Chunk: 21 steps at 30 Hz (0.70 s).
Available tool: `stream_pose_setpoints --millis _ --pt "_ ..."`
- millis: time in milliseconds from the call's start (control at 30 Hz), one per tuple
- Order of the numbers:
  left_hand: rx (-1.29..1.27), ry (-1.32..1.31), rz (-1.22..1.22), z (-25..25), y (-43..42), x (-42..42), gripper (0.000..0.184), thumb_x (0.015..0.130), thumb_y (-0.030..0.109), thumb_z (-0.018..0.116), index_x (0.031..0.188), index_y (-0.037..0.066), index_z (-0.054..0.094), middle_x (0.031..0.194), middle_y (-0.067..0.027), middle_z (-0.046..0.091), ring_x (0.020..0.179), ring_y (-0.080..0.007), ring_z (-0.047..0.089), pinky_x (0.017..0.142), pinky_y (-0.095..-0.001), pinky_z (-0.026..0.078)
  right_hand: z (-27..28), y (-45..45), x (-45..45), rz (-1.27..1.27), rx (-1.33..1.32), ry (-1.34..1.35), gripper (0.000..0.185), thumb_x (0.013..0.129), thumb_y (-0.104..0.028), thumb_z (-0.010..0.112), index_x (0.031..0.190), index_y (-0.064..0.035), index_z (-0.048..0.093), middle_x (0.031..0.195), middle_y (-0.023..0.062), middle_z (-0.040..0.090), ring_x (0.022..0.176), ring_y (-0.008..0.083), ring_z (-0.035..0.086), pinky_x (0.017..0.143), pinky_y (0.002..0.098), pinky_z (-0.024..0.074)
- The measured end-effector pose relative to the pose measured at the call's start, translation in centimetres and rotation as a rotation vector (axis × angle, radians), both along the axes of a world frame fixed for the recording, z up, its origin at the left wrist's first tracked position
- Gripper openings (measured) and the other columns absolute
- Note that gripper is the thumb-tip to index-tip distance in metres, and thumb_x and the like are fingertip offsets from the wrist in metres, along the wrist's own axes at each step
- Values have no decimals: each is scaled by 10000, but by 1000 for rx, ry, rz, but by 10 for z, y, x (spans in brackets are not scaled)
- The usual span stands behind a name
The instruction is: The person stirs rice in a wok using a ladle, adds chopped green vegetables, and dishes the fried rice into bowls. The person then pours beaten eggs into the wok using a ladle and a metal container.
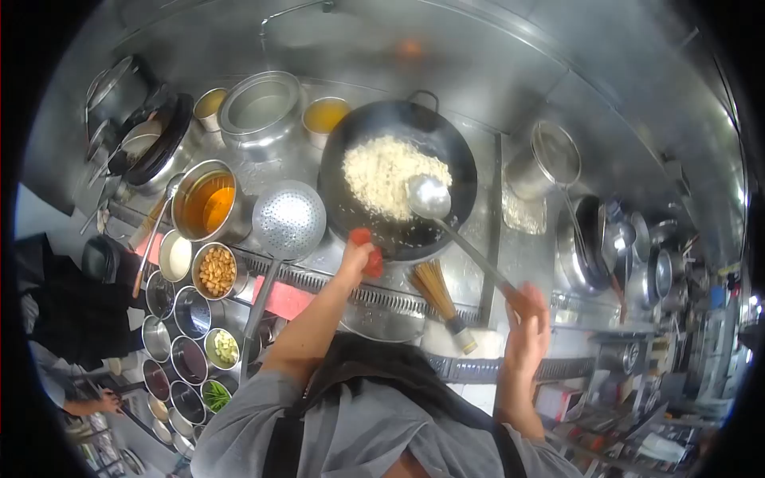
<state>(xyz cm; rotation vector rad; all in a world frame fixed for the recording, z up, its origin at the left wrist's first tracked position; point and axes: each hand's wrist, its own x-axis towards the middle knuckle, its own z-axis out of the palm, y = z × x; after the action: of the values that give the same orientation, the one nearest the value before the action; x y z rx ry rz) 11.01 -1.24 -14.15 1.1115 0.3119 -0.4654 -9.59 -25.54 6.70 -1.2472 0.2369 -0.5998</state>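
Note:
A black wok (466, 163) holds a heap of pale rice (378, 171). My left hand (355, 263) is closed on a red cloth (365, 248) at the wok's near-left rim; the handle under the cloth is hidden. In my right hand (527, 331) lies the end of a long-handled ladle (430, 197), whose bowl rests on the right side of the rice. Left of the wok sits a perforated strainer (289, 219), apart from both hands. A bamboo brush (437, 291) leans just below the wok, between my hands.
To the left stand a pot of orange liquid (213, 203), a large lidded-looking metal pot (261, 111) and several ingredient tins (215, 271). A mesh sieve (555, 151) rests on a container at right. Another person's hand (103, 402) shows at lower left.

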Motion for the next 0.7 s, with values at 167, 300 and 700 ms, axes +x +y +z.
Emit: stream_pose_setpoints --millis 167,300,700 --pt "398 -83 -145 -32 32 2 547 901 463 556 1235 35 490 949 -125 633 848 -232 638 714 -325 498 31 34 172 -139 -606 -362 183 828 -10 637 732 -35 482 624 86 587 552 138 571 534 275 466" --pt "873 -222 -200 24 83 -57 665 828 457 604 1267 -21 458 1118 -299 590 1067 -424 570 903 -445 457 151 60 223 37 -387 -408 187 854 -45 639 748 -44 485 498 26 440 432 100 427 401 249 325" --pt "1154 -279 29 -38 148 -119 549 709 240 713 1152 14 478 953 -272 616 917 -456 588 807 -511 468 120 101 286 194 -665 -442 193 784 -22 678 668 -33 524 577 45 536 448 123 467 462 238 374"
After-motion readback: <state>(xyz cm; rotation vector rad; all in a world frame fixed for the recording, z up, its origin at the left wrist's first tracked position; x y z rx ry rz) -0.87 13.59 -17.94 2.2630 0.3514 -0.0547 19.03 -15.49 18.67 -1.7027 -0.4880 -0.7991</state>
